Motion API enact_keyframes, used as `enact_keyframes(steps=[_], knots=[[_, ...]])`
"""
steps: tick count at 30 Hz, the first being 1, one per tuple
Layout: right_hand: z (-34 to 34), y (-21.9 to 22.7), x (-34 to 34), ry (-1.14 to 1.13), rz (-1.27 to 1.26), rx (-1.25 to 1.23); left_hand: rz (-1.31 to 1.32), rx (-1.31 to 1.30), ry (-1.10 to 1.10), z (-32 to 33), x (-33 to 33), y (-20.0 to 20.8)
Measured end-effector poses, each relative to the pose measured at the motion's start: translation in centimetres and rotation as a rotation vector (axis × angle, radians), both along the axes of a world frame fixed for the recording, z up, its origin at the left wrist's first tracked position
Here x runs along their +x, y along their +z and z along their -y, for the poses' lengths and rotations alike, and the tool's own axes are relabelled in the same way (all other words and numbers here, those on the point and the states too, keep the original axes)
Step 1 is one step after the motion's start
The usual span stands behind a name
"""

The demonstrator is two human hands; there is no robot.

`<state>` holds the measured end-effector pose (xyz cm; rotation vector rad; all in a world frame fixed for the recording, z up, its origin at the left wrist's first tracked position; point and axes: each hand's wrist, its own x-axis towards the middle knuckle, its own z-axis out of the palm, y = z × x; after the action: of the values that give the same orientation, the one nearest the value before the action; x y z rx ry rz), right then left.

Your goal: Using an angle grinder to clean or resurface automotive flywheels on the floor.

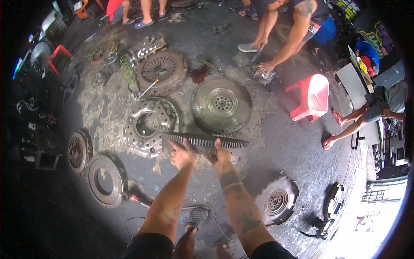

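A dark flywheel [200, 141] with gear teeth round its rim is tilted so that I see it nearly edge-on. My left hand [184, 156] grips its near side left of the middle, thumb against the teeth. To the right, my right hand [222, 156] is closed on the same rim, its thumb pointing up. Just beyond lies another flywheel [222, 105], flat on the floor with a ring of bolt holes at its centre. A silvery clutch cover [136, 125] rests left of my hands. The held flywheel's underside is hidden.
Behind sits a rusty pressure plate [174, 77] with a screwdriver [148, 88] across it. Lower left are a metal ring [92, 177] and a finned disc [78, 152]; lower right, another disc [276, 202]. A red stool [314, 97] stands right, near a co-worker's hand [265, 67] on metal parts.
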<state>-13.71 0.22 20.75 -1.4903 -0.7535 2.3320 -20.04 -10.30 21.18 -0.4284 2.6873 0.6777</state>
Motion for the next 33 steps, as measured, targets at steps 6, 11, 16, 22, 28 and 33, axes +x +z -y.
enact_keyframes(steps=[6,11,16,22,28,33], knots=[[0.2,3.3,7.7,0.447,0.303,0.25,-0.03,0.035,-0.007,2.9,-0.3,0.2],[-2.8,2.9,11.9,0.282,0.666,1.632,-0.099,0.054,-0.057,5.5,-0.5,-0.8],[-0.3,-3.2,6.3,0.321,0.551,1.782,-0.126,0.076,-0.113,6.4,1.3,-2.8],[1.6,-3.9,5.7,0.491,0.437,1.812,-0.124,0.109,-0.106,9.4,1.0,-4.1],[-0.8,-3.9,4.7,0.589,0.5,1.758,-0.087,0.149,-0.135,8.1,-0.3,-2.4],[-5.0,-3.9,2.9,0.566,0.424,1.706,0.154,0.162,-0.234,5.2,-3.4,2.0]])
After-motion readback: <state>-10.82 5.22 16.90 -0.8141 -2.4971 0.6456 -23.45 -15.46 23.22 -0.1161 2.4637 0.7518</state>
